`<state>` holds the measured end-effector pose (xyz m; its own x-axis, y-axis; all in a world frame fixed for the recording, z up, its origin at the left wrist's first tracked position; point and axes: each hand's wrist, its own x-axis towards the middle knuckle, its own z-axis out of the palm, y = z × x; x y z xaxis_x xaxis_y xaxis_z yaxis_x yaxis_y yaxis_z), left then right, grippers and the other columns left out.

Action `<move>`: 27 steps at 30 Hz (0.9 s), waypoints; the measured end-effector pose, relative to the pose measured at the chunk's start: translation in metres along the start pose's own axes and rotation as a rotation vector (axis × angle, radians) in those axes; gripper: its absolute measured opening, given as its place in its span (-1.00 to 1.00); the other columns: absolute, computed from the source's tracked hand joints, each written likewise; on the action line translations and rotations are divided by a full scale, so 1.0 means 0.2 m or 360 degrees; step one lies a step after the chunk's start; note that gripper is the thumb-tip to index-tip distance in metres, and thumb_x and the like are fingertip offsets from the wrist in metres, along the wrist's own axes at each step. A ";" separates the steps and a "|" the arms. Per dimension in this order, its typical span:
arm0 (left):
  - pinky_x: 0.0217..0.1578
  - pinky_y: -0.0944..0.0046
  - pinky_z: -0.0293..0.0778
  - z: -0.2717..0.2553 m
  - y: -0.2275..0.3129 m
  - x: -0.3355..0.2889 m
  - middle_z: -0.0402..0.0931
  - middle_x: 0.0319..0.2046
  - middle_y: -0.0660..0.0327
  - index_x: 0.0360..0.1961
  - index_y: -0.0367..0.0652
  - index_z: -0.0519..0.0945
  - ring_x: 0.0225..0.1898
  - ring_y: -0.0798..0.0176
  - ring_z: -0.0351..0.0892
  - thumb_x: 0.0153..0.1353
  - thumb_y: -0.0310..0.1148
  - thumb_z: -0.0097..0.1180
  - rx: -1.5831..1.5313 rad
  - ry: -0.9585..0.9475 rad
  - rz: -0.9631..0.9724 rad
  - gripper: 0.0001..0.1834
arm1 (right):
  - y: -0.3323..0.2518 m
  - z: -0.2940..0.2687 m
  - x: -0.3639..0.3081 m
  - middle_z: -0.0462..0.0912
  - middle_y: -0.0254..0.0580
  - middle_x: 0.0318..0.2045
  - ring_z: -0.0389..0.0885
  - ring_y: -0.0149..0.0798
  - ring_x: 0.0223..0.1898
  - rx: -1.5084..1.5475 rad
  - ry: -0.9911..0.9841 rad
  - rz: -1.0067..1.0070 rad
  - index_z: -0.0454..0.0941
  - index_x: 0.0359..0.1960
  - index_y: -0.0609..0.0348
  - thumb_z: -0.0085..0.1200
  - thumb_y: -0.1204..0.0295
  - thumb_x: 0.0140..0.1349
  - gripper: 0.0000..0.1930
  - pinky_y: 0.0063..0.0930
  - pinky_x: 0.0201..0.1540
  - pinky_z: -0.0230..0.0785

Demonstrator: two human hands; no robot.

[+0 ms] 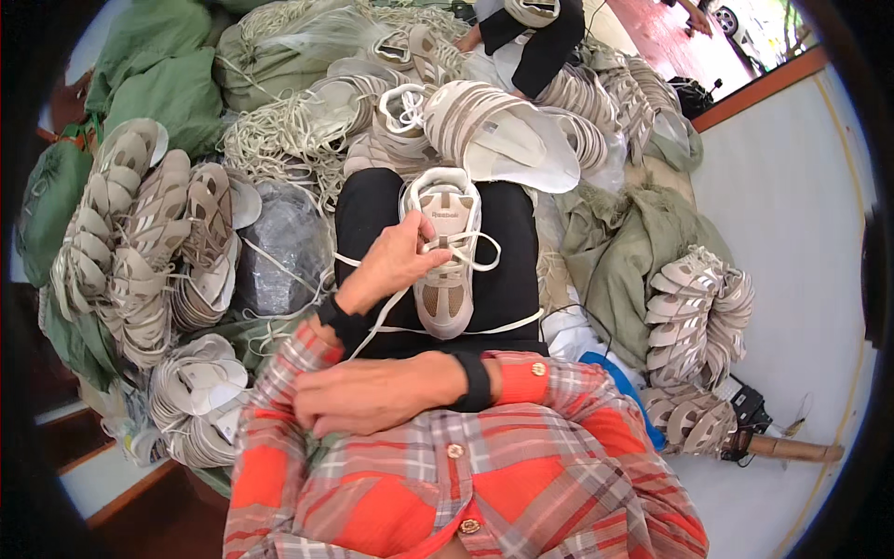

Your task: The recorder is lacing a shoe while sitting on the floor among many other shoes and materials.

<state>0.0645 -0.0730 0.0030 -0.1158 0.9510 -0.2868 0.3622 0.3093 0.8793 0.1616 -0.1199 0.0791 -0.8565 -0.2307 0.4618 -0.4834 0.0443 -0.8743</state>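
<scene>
"Head view, first item: where was the shoe [442, 303] positioned?"

"Near the centre of the frame. It rested on the black trousers [509, 256], upper facing the camera, toe directed toward the lower edge."

"State of the left hand [396, 256]?"

"It lay across the lacing area from the left side. Thumb and forefinger were pinched together on the white lace [499, 252], which formed a loop to the right of the fingers."

"State of the right hand [372, 393]?"

"It crossed in front of the checked shirt [456, 489] toward the left sleeve, blurred, fingers curled. Whether it gripped anything could not be determined. A black band [473, 380] encircled its wrist."

"Which items surrounded the work area?"

"Nested rows of shoe uppers [140, 242] occupied the left of the frame, with a plastic-wrapped bundle [279, 252] just beside them. Green sacks [163, 79] filled the upper left. A tangled heap of laces [279, 140] lay upper left of centre. Olive cloth [610, 252] and a second stack of uppers [680, 317] stood at the right."
</scene>
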 end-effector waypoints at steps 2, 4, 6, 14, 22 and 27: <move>-0.49 0.16 0.41 0.05 -0.07 -0.01 0.45 -0.52 0.03 -0.26 -0.24 0.34 -0.50 0.08 0.51 0.00 -0.32 0.25 -0.0048 0.0136 0.0105 -0.62 | -0.04 -0.10 -0.12 0.48 -0.08 -0.35 0.50 -0.06 -0.29 -0.0079 0.0128 0.0116 0.44 -0.26 0.22 0.06 0.45 0.17 -0.85 -0.31 -0.29 0.41; -0.44 0.06 0.44 0.09 -0.07 -0.05 0.41 -0.36 -0.03 -0.18 -0.19 0.37 -0.40 -0.04 0.51 -0.01 -0.37 0.22 0.0177 0.0356 0.0388 -0.62 | -0.11 -0.21 -0.33 0.50 -0.09 -0.30 0.53 -0.08 -0.28 -0.0338 0.0395 0.0455 0.46 -0.22 0.20 0.10 0.48 0.14 -0.82 -0.36 -0.28 0.42; -0.40 -0.01 0.49 0.14 0.04 -0.12 0.30 -0.21 0.00 -0.10 -0.06 0.41 -0.35 -0.14 0.50 0.01 -0.43 0.16 0.0551 0.0482 0.0478 -0.62 | -0.06 -0.34 -0.59 0.52 -0.09 -0.30 0.54 -0.11 -0.30 -0.0858 0.0900 0.0808 0.48 -0.22 0.19 0.12 0.50 0.11 -0.81 -0.37 -0.29 0.42; -0.46 0.09 0.50 0.24 0.01 -0.04 0.29 -0.19 0.09 -0.23 -0.13 0.48 -0.35 -0.05 0.52 0.02 -0.49 0.12 0.0811 0.0638 0.0795 -0.77 | 0.20 -0.55 -0.85 0.51 -0.06 -0.34 0.52 -0.15 -0.40 -0.1182 0.1292 0.1477 0.48 -0.23 0.22 0.15 0.42 0.03 -0.73 -0.34 -0.42 0.38; -0.69 0.54 0.04 0.18 0.00 -0.12 0.33 -0.59 0.45 -0.24 -0.27 0.60 -0.66 0.62 0.12 0.35 -0.27 -0.07 -0.1025 0.0632 -0.0035 -0.71 | -0.01 -0.62 -0.61 0.53 -0.34 -0.54 0.47 -0.47 -0.49 -0.0324 0.1337 0.0997 0.56 -0.24 0.28 0.07 0.44 0.21 -0.83 -0.58 -0.43 0.35; -0.68 0.56 0.03 0.16 0.02 -0.15 0.36 -0.55 0.43 -0.25 -0.25 0.61 -0.67 0.64 0.11 0.33 -0.25 -0.04 -0.1183 0.0602 -0.0096 -0.71 | 0.17 -0.52 -0.60 0.57 0.04 -0.47 0.54 0.06 -0.42 -0.0983 0.1110 0.0885 0.53 -0.36 0.27 -0.02 0.45 0.16 -0.86 -0.28 -0.33 0.41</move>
<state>0.0991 -0.1005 0.0020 -0.4663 0.8281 -0.3112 -0.3438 0.1544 0.9262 0.2295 0.0103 0.0095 -0.8038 0.5678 0.1778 0.1637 0.4983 -0.8514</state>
